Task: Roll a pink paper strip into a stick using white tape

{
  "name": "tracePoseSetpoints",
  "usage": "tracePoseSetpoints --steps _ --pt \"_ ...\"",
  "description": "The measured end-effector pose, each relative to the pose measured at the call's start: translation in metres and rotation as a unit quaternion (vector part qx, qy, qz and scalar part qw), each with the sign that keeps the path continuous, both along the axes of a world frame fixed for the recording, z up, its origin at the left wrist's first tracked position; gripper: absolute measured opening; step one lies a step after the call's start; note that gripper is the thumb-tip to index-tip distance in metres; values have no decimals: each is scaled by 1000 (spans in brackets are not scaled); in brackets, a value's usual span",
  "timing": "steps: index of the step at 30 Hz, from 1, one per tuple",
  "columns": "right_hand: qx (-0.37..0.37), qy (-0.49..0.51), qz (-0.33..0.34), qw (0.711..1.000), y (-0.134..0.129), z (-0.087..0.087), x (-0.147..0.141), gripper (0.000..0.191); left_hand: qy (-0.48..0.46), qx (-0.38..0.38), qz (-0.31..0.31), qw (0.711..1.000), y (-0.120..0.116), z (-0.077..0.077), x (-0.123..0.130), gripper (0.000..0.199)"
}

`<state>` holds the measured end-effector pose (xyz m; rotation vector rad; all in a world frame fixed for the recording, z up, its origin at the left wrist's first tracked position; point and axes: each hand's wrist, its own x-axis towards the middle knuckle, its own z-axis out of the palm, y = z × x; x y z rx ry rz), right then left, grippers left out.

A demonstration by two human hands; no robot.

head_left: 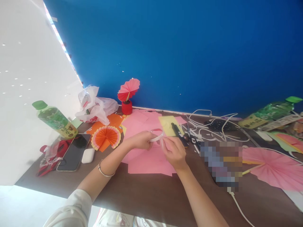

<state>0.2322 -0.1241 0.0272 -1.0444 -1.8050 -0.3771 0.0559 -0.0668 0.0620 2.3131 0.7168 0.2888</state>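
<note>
A narrow white roll of tape (156, 137) is held up over a stack of pink paper sheets (149, 162). My left hand (142, 140) is closed on the left side of the roll. On the other side, the fingers of my right hand (175, 152) are pinched at the roll's right edge, where a loose end of tape seems to be; the detail is blurred. A yellow paper sheet (168, 123) lies just behind my right hand, with a black marker (178, 132) and scissors (193, 138) beside it.
To the left are an orange paper fan (105, 138), a phone (75, 153), a white earbud case (88, 155) and a green-capped bottle (56, 121). A pink fan flower (129, 90) stands at the back. White cables (224, 126) and a large pink fan (276, 167) lie right.
</note>
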Motion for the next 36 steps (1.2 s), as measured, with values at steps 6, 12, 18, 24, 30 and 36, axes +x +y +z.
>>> tracePoseSetpoints --steps 6,12,18,24,30,36 --pt "-43 115 -53 991 1 -2 -6 9 4 37 1 999 2 -2 -1 40" --pt "-177 306 -24 935 1 6 -6 16 34 63 5 997 9 -11 -3 41" --pt "-233 398 -15 887 3 13 -6 20 43 68 4 997 13 -13 -5 35" --pt "-226 349 36 909 2 1 -9 17 28 83 32 996 13 -12 -5 37" --pt "-129 178 23 975 -9 -1 -14 16 96 106 124 982 19 -18 -10 37" --pt "-140 205 20 969 1 -8 -10 10 94 197 225 950 45 -35 -31 56"
